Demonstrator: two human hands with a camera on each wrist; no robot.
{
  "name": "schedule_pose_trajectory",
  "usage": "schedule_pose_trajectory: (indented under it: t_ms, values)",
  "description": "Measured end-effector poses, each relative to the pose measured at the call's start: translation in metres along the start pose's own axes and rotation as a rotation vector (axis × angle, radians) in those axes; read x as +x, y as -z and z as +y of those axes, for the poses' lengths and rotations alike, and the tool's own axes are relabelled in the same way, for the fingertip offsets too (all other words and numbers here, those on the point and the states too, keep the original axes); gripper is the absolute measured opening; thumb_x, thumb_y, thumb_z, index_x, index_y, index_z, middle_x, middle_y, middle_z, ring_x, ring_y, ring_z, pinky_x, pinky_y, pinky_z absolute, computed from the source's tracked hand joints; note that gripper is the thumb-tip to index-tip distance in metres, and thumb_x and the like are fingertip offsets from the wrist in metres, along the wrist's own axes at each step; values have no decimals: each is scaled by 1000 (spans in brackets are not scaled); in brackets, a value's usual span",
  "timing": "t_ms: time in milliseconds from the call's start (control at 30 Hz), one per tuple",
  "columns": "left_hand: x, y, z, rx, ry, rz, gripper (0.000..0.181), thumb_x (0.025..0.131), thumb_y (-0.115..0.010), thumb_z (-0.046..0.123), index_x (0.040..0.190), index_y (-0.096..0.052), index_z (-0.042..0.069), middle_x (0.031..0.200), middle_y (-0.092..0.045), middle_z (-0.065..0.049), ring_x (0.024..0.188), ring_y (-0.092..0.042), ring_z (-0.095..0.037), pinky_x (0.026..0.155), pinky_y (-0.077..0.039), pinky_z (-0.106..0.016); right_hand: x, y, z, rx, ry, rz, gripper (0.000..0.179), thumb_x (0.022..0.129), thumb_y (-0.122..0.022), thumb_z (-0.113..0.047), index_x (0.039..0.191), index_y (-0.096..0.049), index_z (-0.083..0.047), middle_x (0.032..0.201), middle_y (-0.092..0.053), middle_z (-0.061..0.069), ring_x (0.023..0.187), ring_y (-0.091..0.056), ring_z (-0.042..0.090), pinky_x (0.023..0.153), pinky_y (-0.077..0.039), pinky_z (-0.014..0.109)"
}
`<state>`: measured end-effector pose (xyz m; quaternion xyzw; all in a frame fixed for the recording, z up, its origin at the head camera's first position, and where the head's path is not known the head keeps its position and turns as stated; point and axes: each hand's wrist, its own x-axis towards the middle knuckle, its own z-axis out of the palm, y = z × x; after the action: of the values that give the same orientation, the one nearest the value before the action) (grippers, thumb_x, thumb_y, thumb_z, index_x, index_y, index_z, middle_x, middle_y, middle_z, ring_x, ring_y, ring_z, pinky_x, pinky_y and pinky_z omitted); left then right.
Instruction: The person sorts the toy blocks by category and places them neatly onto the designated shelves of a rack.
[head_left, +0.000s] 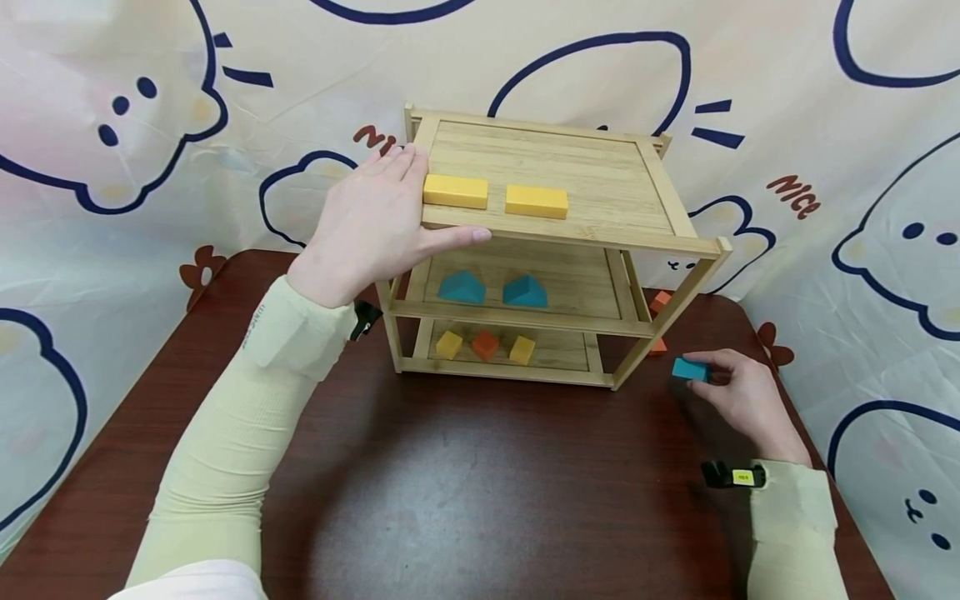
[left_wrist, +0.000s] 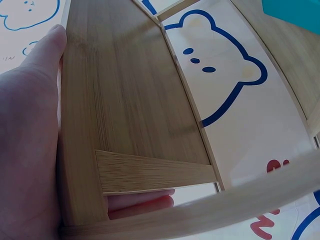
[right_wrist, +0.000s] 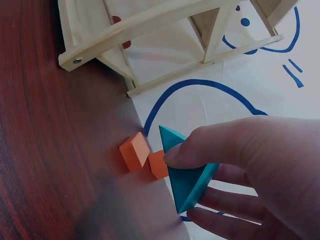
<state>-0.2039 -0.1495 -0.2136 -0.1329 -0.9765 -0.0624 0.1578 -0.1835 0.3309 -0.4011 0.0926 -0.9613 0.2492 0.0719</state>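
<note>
My left hand (head_left: pixel 375 217) rests on the front left corner of a three-tier wooden shelf (head_left: pixel 540 158), thumb along the front edge and straight fingers along the left side. In the left wrist view, fingertips (left_wrist: pixel 145 202) show past the rail of the top tier's underside. Right of the shelf, my right hand (head_left: pixel 750 400) pinches a blue triangular block (right_wrist: pixel 192 177) between thumb and fingers. Two yellow rectangular blocks (head_left: pixel 455 192) lie on the top tier, two blue triangular blocks (head_left: pixel 462 287) on the middle one. The bottom tier holds two yellow blocks (head_left: pixel 449 345) around an orange block (head_left: pixel 485 345).
Two orange blocks (right_wrist: pixel 134 151) sit on the dark wooden table (head_left: pixel 480 483) by the shelf's right leg (head_left: pixel 667 325). A white curtain (head_left: pixel 847 250) printed with bears surrounds the table at the back and sides.
</note>
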Motion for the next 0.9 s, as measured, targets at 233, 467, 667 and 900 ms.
schedule_pose_trajectory:
  t_ms: [233,467,667,900]
  values:
    - [0,0,1,4,-2,0,122,64,-28,92,145,-26,0,142,-37,-19,128,-35,-33,99,-34,-48,-2,3,-8,18,10,-8,36,79,-74,-4,114,-66,-9,108,-60,13,89,-59,29,76,-50,51]
    - [0,-1,0,3,-3,5,122,64,-28,92,144,-27,0,141,-38,-19,127,-36,-33,97,-36,-49,-2,6,-15,23,40,15,37,78,-75,-4,114,-67,-11,107,-61,11,87,-60,27,75,-50,49]
    - [1,-1,0,2,7,-8,123,64,-28,92,146,-24,1,143,-35,-20,128,-34,-34,97,-35,-50,-3,8,-21,23,51,17,36,79,-75,-7,114,-67,-14,106,-61,8,86,-60,24,74,-51,47]
    - [1,-1,0,1,1,6,122,64,-28,92,144,-27,1,139,-39,-20,124,-38,-34,95,-38,-50,-5,13,-26,25,68,28,35,78,-76,-9,112,-68,-15,104,-61,5,84,-61,21,73,-51,44]
